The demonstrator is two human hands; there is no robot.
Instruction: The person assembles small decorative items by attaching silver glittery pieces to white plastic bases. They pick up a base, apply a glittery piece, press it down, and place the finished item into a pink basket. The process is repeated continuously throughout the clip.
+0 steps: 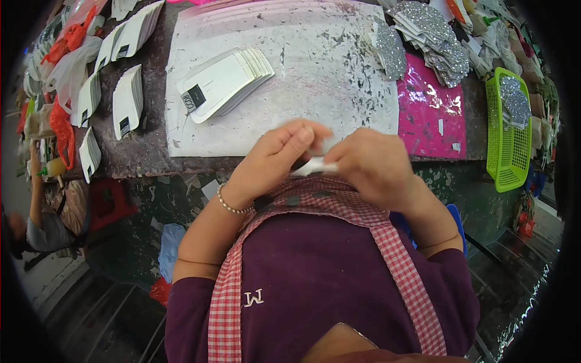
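Note:
My left hand [284, 148], with a beaded bracelet at the wrist, is closed, its thumb against the bent fingers. Close beside it, my right hand [376, 160] is closed and slightly blurred. Between the two runs a small white strip-like piece [316, 166], held just in front of my checked apron at the table's edge; its exact kind cannot be made out. Beyond my left hand, a fanned stack of flat white pieces with rounded corners and a dark label [227, 85] lies on a stained white sheet [327, 72].
More white stacks [128, 100] stand at the left. Silver glitter pieces [433, 42] are piled at the back right near a pink sheet [426, 115]. A green basket [505, 157] holds another glitter piece. At far left, another person's arm [36, 187] shows.

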